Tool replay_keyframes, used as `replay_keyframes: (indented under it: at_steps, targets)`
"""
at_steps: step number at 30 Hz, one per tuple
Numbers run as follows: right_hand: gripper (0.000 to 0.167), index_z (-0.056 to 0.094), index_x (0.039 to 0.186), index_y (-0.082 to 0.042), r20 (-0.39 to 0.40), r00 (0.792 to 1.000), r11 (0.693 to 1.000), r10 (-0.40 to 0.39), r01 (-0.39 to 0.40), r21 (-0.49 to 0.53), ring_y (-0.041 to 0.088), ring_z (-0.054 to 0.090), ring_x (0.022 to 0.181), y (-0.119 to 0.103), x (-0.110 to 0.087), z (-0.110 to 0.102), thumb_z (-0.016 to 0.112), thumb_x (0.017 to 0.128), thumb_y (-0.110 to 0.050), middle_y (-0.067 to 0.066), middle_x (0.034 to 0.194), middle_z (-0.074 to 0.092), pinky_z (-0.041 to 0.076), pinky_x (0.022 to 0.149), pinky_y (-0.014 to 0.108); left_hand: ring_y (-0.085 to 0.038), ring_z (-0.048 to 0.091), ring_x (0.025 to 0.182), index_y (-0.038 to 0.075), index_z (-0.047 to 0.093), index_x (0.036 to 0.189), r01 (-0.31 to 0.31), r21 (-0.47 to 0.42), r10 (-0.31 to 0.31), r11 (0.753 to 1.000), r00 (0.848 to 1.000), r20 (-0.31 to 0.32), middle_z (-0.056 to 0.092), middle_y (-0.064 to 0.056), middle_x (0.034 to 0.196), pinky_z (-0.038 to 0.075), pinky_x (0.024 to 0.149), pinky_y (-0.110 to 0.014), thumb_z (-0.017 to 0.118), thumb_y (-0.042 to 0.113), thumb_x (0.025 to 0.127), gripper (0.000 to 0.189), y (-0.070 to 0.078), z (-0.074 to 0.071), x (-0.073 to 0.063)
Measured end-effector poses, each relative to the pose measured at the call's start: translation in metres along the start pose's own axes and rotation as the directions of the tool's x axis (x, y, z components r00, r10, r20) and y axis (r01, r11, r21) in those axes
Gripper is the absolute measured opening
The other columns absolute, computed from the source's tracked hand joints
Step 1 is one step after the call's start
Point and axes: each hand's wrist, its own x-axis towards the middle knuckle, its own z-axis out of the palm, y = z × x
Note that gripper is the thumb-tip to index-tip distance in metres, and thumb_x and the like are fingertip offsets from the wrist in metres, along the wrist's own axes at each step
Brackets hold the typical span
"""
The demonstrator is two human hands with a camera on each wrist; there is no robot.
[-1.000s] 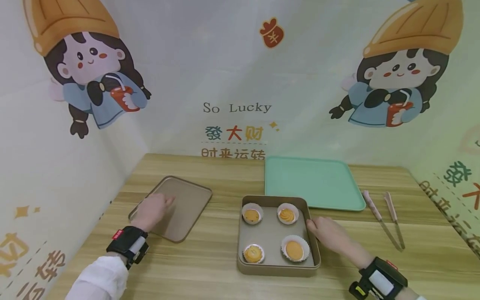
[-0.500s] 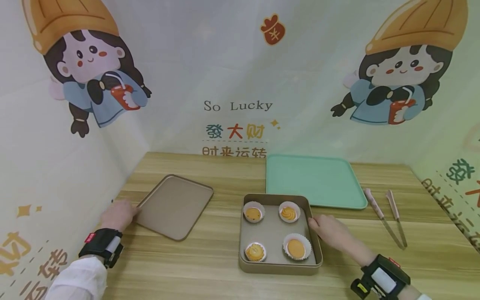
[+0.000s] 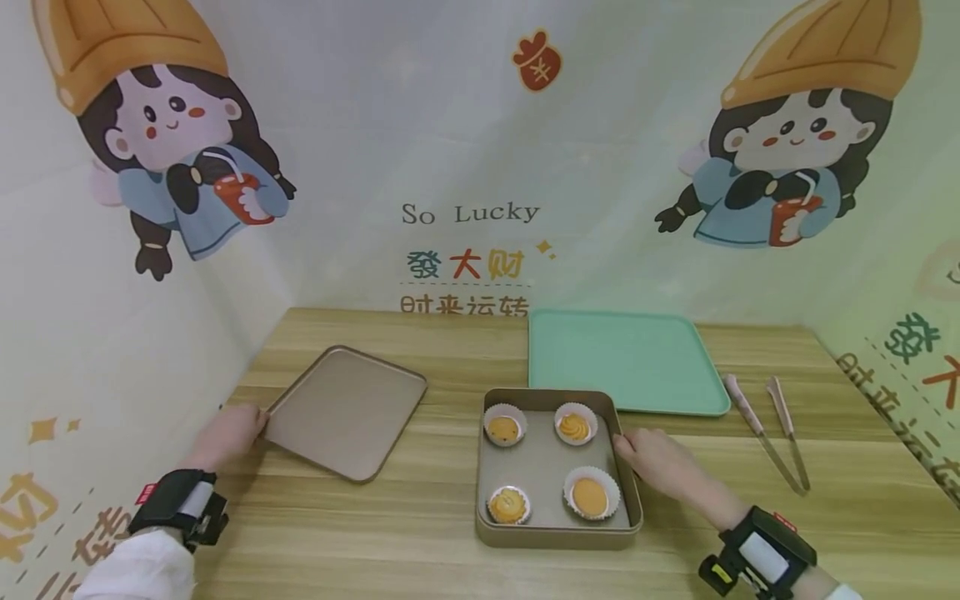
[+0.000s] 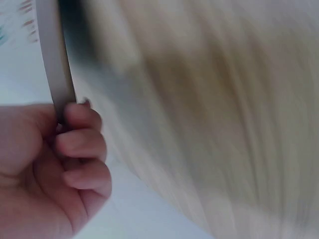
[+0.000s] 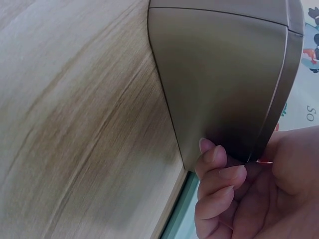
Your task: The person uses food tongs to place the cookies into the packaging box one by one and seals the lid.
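Observation:
A flat brown metal lid is at the left of the table. My left hand pinches its near-left corner between thumb and fingers; the left wrist view has the lid's rim in that pinch, apart from the table. Right of it stands an uncovered brown metal baking tin with several small pastries in white paper cups, one with a piped swirl. My right hand holds the tin's right wall, thumb over the rim and curled fingers against the outer side.
Behind the tin lies a mint-green tray. Tongs with pinkish handles lie at the right. The wooden table is bordered at the back and sides by a printed cloth.
My left hand moved from over the middle of the lid to its near-left corner and took hold there. That corner has risen slightly. My right hand stays on the tin.

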Motion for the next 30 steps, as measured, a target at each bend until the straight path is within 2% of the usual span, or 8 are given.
replay_keyframes:
  at_steps: [3,6,10,13,14,17,25,30]
  targets:
    - [0.037,0.042,0.058,-0.011,-0.011,1.0,1.0,-0.01,0.01,-0.003,0.012,0.036,0.047,0.001,0.0,0.0,0.04,0.094,-0.016,-0.003,0.051,0.036,0.031,0.046,0.03,-0.021,0.041,0.053,0.005,0.04,0.065,-0.055,-0.053,0.055,0.997,0.998,-0.019,0.039,-0.003,0.059,0.038,0.049,-0.038,0.044,-0.006,0.084,0.023,0.004,-0.005,0.004]
    - [0.037,0.041,0.057,-0.012,-0.02,1.0,1.0,-0.012,0.012,-0.004,0.012,0.036,0.047,0.002,0.001,0.0,0.041,0.094,-0.016,-0.003,0.051,0.035,0.03,0.046,0.03,-0.02,0.04,0.056,0.004,0.043,0.067,0.05,-0.207,-0.054,0.977,0.998,-0.014,0.042,-0.003,0.062,0.036,0.05,-0.035,0.035,0.002,0.091,0.026,0.015,-0.013,0.009]
    - [0.038,0.039,0.056,-0.012,-0.024,1.0,1.0,-0.014,0.015,0.002,0.011,0.033,0.046,0.002,0.001,0.0,0.041,0.094,-0.015,-0.004,0.051,0.032,0.028,0.045,0.029,-0.019,0.039,0.057,0.004,0.045,0.069,0.139,-0.328,-0.154,0.934,0.988,-0.019,0.045,-0.005,0.064,0.033,0.05,-0.033,0.029,0.007,0.093,0.029,0.041,-0.025,0.015]
    - [0.038,0.038,0.055,-0.012,-0.027,0.999,1.0,-0.022,0.022,0.005,0.011,0.031,0.046,0.002,0.001,0.001,0.041,0.093,-0.014,-0.005,0.051,0.031,0.027,0.045,0.029,-0.019,0.038,0.054,0.003,0.044,0.067,0.163,-0.4,-0.199,0.902,0.979,-0.051,0.046,-0.005,0.063,0.032,0.048,-0.032,0.028,0.008,0.093,0.031,0.069,-0.031,0.023]
    - [0.038,0.038,0.055,-0.012,-0.029,0.999,1.0,-0.024,0.024,0.007,0.01,0.031,0.046,0.001,0.001,0.001,0.04,0.093,-0.014,-0.005,0.051,0.03,0.027,0.045,0.028,-0.019,0.037,0.054,0.002,0.045,0.066,0.172,-0.444,-0.223,0.879,0.973,-0.064,0.046,-0.006,0.062,0.032,0.048,-0.032,0.027,0.008,0.092,0.032,0.079,-0.032,0.026]
    - [0.038,0.038,0.055,-0.012,-0.032,0.999,0.999,-0.028,0.028,0.017,0.01,0.031,0.045,0.001,0.0,0.001,0.04,0.093,-0.013,-0.005,0.05,0.031,0.027,0.045,0.028,-0.018,0.037,0.052,0.002,0.046,0.066,0.158,-0.485,-0.232,0.86,0.968,-0.096,0.046,-0.005,0.061,0.032,0.048,-0.031,0.028,0.01,0.093,0.034,0.112,-0.033,0.037]
    - [0.039,0.038,0.055,-0.013,-0.047,0.998,0.999,-0.029,0.03,0.021,0.01,0.031,0.045,0.006,0.0,0.004,0.041,0.094,-0.014,-0.005,0.05,0.032,0.028,0.045,0.028,-0.017,0.036,0.051,0.006,0.041,0.066,0.104,-0.574,-0.21,0.812,0.97,-0.121,0.04,-0.004,0.059,0.031,0.047,-0.03,0.031,0.012,0.094,0.031,0.202,-0.028,0.053]
    - [0.039,0.041,0.056,-0.013,-0.054,0.998,0.999,-0.03,0.032,0.039,0.009,0.033,0.044,0.01,0.001,0.006,0.042,0.095,-0.018,-0.006,0.049,0.035,0.03,0.045,0.029,-0.014,0.033,0.049,0.006,0.039,0.066,0.066,-0.63,-0.187,0.774,0.974,-0.128,0.037,-0.003,0.058,0.03,0.046,-0.028,0.033,0.012,0.095,0.031,0.239,-0.022,0.054]
